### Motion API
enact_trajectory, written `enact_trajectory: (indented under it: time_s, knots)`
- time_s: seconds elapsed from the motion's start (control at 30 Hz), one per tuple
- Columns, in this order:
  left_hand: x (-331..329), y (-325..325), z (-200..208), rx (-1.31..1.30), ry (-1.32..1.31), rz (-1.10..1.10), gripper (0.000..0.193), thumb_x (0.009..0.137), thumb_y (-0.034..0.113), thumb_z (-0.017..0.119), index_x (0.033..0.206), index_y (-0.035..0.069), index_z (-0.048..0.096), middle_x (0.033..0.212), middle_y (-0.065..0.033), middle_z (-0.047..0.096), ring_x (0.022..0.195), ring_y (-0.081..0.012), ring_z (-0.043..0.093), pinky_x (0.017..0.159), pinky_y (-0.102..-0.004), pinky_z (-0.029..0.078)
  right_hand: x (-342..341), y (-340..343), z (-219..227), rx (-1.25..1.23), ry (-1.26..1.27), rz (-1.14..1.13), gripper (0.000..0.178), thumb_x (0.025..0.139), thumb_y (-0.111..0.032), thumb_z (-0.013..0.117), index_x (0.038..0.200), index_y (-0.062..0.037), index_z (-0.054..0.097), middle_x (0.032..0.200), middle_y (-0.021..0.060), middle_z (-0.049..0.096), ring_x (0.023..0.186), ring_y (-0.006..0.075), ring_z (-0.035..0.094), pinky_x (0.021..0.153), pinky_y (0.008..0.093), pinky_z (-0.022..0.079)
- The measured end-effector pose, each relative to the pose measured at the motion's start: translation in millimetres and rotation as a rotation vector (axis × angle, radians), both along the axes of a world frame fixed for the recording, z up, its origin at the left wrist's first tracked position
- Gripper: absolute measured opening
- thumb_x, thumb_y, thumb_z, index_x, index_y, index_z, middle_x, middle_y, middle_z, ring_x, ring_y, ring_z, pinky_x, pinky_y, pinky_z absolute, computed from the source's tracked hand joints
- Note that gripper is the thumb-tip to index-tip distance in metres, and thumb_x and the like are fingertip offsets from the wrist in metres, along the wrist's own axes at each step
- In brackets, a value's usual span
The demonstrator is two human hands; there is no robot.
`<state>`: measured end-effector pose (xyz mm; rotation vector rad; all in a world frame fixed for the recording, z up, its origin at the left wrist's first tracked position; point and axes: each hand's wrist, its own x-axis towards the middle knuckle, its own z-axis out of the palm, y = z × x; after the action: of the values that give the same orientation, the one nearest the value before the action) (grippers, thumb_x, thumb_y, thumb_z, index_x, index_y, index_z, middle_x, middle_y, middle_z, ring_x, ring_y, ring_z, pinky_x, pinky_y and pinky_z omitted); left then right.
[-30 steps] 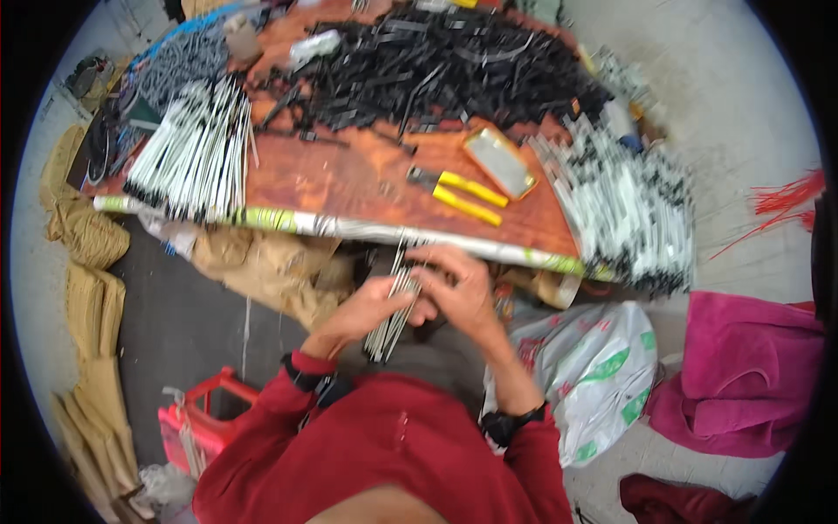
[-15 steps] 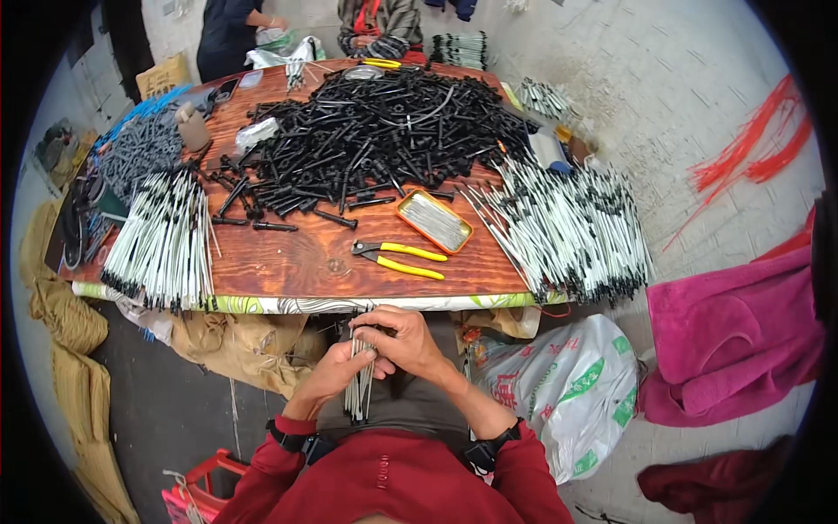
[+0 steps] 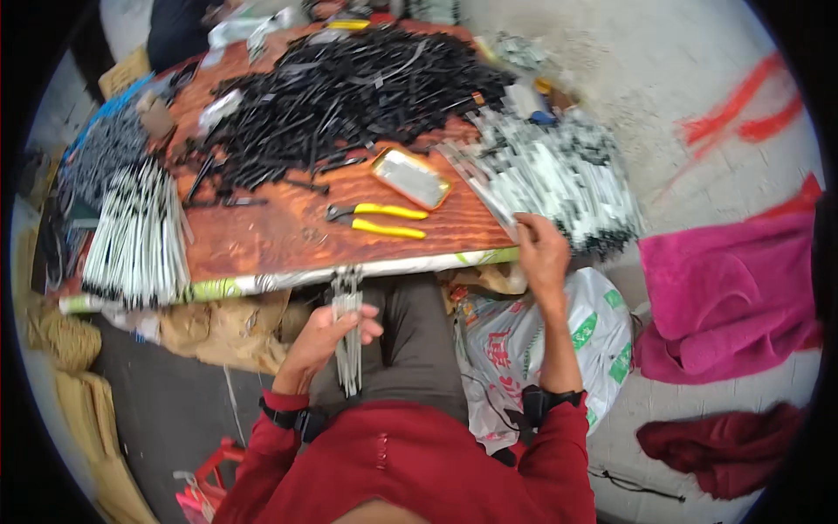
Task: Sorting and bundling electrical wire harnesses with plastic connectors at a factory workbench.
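My left hand [image 3: 325, 339] is closed round a bundle of thin white rods [image 3: 350, 371] with dark tops, held upright over my lap below the table edge. Out to the right, my right hand [image 3: 545, 253] is at the table's front edge, its fingers bent together at the near end of a pile of white rods [image 3: 559, 179] with black ends. Some rods along the pile's left side run down to those fingertips. Blur hides what they pinch. Yellow-handled pliers [image 3: 384, 220] lie on the table between my hands, beyond the edge.
Past the pliers is an orange-rimmed tin [image 3: 410, 177] of thin pale pieces. A heap of black plastic parts [image 3: 340, 96] covers the table's middle. Another white rod pile [image 3: 140, 231] sits at the left. A white plastic bag [image 3: 515, 358] stands below my right arm.
My right hand has left the bundle and moved right and up to the rod pile. The left hand still holds the bundle, slightly lower left. The whole view has shifted.
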<state>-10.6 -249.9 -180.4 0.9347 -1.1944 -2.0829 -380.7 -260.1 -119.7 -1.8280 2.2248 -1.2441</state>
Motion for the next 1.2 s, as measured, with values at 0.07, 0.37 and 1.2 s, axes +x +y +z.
enact_trajectory:
  time_s: [0.07, 0.37, 1.2]
  knots:
    - [-6.6, -6.8, 3.3, -0.065, 0.009, -0.052, 0.035, 0.101, 0.024, 0.053, 0.121, -0.004, 0.06, 0.096, -0.0109, 0.071, 0.083, -0.0141, 0.064, 0.08, -0.0286, 0.052, -1.8, 11.9, 0.0, 0.052, -0.022, 0.051, 0.015, 0.09, -0.009, 0.063, 0.102, -0.0032, 0.071, 0.09, 0.0117, 0.069, 0.072, 0.0151, 0.063, 0.067, 0.0299, 0.049]
    - [3.3, -2.2, 2.8, -0.026, 0.086, -0.017, 0.034, 0.101, 0.024, 0.053, 0.121, -0.003, 0.061, 0.096, -0.0111, 0.071, 0.082, -0.0137, 0.064, 0.08, -0.0284, 0.051, 85.9, 11.2, -18.2, 0.285, -0.496, 0.475, 0.015, 0.091, -0.005, 0.064, 0.104, 0.0, 0.069, 0.091, 0.0014, 0.065, 0.075, 0.0063, 0.058, 0.068, 0.0216, 0.047]
    - [6.1, 11.9, 9.0, -0.044, 0.112, -0.009, 0.03, 0.102, 0.024, 0.052, 0.116, -0.001, 0.061, 0.101, -0.0126, 0.071, 0.087, -0.014, 0.066, 0.081, -0.0282, 0.054, 192.1, 6.3, -0.2, 0.295, -0.479, 0.752, 0.018, 0.082, -0.01, 0.075, 0.098, -0.0032, 0.073, 0.075, -0.0005, 0.06, 0.058, 0.0037, 0.045, 0.051, 0.0224, 0.036]
